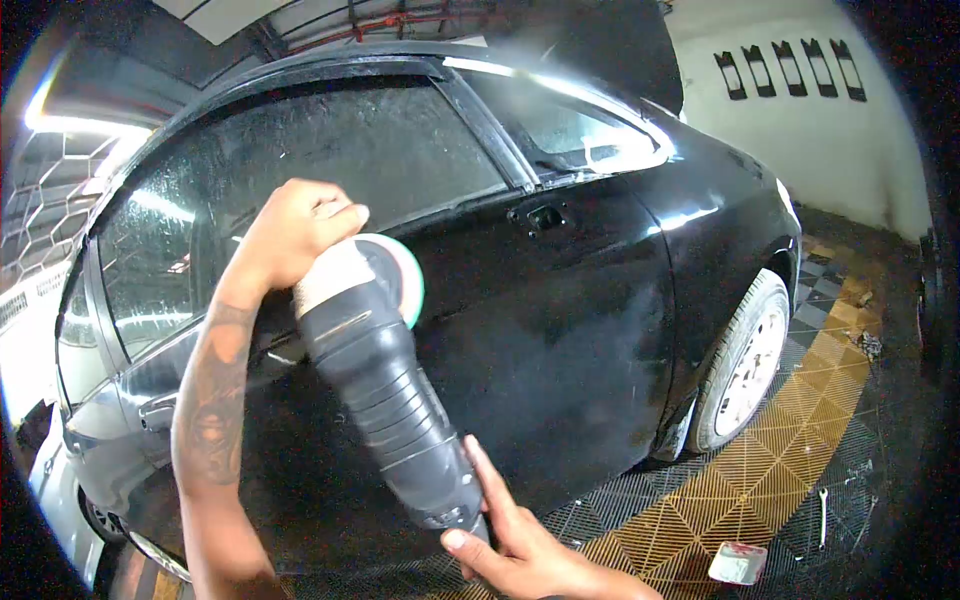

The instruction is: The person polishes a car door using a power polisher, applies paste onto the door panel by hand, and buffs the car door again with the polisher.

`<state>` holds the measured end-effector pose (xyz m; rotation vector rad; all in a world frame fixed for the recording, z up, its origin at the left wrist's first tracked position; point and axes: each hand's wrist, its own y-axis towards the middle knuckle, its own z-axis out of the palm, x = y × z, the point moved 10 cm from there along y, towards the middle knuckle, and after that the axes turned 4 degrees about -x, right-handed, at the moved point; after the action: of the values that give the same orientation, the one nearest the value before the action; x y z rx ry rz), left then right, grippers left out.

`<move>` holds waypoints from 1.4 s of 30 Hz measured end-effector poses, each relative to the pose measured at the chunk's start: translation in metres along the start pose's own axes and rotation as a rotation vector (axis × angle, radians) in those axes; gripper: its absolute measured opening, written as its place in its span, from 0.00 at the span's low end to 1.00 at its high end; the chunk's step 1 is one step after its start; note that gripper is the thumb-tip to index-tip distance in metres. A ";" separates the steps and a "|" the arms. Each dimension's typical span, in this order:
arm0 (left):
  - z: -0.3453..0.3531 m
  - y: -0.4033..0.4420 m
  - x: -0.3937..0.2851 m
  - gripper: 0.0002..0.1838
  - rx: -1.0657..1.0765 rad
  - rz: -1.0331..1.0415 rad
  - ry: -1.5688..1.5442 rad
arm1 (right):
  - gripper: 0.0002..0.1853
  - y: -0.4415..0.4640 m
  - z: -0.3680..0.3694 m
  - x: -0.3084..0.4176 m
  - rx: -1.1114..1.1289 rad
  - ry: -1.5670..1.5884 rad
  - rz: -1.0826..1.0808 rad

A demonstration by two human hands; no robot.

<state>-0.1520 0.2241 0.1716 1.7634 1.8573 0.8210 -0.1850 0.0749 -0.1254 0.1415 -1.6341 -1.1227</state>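
Note:
A black car polisher (385,400) with a beige head cover slants across the middle of the view. Its round pad, edged in green and white (408,280), faces the black car door (560,370); whether the pad touches the paint I cannot tell. My left hand (305,228) is closed over the polisher's head, fingers curled and thumb pointing right. Lower down, my right hand (520,548) grips the tail end of the tool. Dull, hazy marks show on the door panel, and the side window (330,160) above is covered in specks.
The wheel (745,365) stands at the right on brown and grey grid tiles (700,500). On the floor lie a small whitish container (737,564) and a wrench (823,518). Several black frames (790,70) hang on the wall. A pale car (60,510) is at the left edge.

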 end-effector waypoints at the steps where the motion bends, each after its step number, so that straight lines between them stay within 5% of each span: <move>1: 0.010 0.009 -0.015 0.20 0.000 0.124 -0.029 | 0.49 -0.004 -0.008 -0.003 0.039 0.109 0.190; 4: 0.037 0.031 -0.073 0.22 0.042 0.463 0.081 | 0.49 -0.010 -0.028 -0.015 -0.015 0.296 0.256; 5: 0.052 0.052 -0.063 0.21 0.080 0.352 0.069 | 0.49 -0.015 -0.038 -0.020 -0.014 0.316 0.315; 6: 0.064 0.062 -0.069 0.15 0.059 0.407 0.083 | 0.49 -0.017 -0.047 -0.017 -0.076 0.342 0.283; 7: 0.075 0.054 -0.099 0.10 0.083 0.687 0.325 | 0.49 -0.017 -0.056 -0.017 -0.119 0.367 0.262; 9: 0.078 0.048 -0.116 0.08 0.010 0.795 0.384 | 0.50 -0.019 -0.066 -0.018 -0.174 0.403 0.247; 13: 0.066 0.035 -0.096 0.09 0.058 0.755 0.472 | 0.49 -0.015 -0.049 -0.022 -0.084 0.331 0.279; 15: 0.047 0.032 -0.066 0.10 0.044 0.576 0.259 | 0.49 -0.011 -0.030 -0.023 0.002 0.302 0.294; 17: 0.035 0.018 -0.050 0.04 0.051 0.636 0.351 | 0.50 -0.006 -0.012 -0.019 0.042 0.284 0.294; 19: 0.017 0.009 -0.025 0.06 0.112 0.439 0.246 | 0.52 0.002 0.004 -0.019 0.119 0.187 0.240; 21: -0.005 -0.001 -0.008 0.20 0.049 0.203 0.108 | 0.53 0.008 0.016 -0.017 0.194 0.144 0.238; 22: -0.010 0.001 0.022 0.19 0.039 -0.046 0.051 | 0.53 0.010 0.019 -0.012 0.220 0.162 0.224; 27: -0.001 0.015 0.021 0.19 0.047 -0.081 0.037 | 0.53 0.010 0.009 -0.011 0.157 0.186 0.150; 30: 0.020 0.038 -0.012 0.20 0.075 0.098 0.031 | 0.54 0.004 -0.012 -0.012 0.093 0.271 0.255; 31: 0.029 0.043 -0.043 0.21 0.088 0.342 0.131 | 0.54 0.002 -0.019 -0.016 0.079 0.320 0.250; 32: 0.036 0.054 -0.044 0.22 0.106 0.246 0.056 | 0.54 0.002 -0.030 -0.013 0.027 0.352 0.241; 34: 0.053 0.064 -0.080 0.23 0.080 0.494 0.114 | 0.54 -0.001 -0.052 -0.006 -0.047 0.427 0.254; 42: 0.073 0.064 -0.109 0.17 0.154 0.764 0.334 | 0.52 -0.005 -0.063 -0.009 -0.162 0.508 0.230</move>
<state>-0.0469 0.1242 0.1545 2.6201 1.4245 1.3342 -0.1324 0.0406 -0.1374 0.1176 -1.0751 -0.9427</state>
